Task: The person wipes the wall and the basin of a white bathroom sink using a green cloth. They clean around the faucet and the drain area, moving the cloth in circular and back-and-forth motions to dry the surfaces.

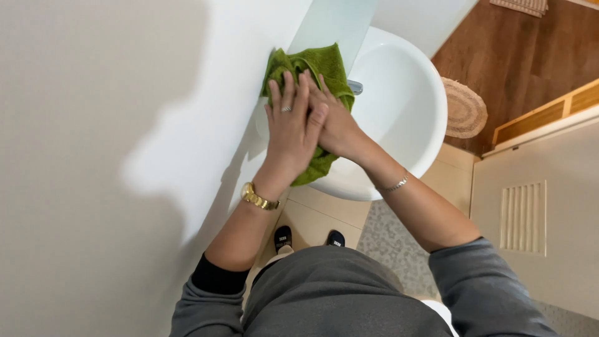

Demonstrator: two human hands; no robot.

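A green towel (pixel 318 68) was pressed against the rim of a white basin (pixel 405 106), at the basin's wall-side edge, where it met the white wall (pixel 93 156). Both hands were laid on the towel. The left hand (pixel 291 128) was spread flat with its fingers extended and slightly apart, its palm down on the cloth; a ring was seen on one finger and a gold watch (pixel 257 197) on the wrist. The right hand (pixel 334 122) was also flat and open, fingers straight, and was partly covered by the left hand, whose fingers overlapped it. Nothing was gripped by either hand; the towel was only held down beneath the palms.

The towel extended beyond the fingertips on the side of the basin away from the person, and a smaller part of it showed below the left palm, hanging over the near rim of the basin. A metal tap (pixel 354 87) was partly seen just beside the towel, inside the basin's far rim. A thin bracelet (pixel 395 184) was worn on the right wrist, over the basin's near edge. A round woven mat (pixel 465 109) lay on the wooden floor beyond the basin, and two dark shoes (pixel 309 237) were seen below the basin on the tiled floor.
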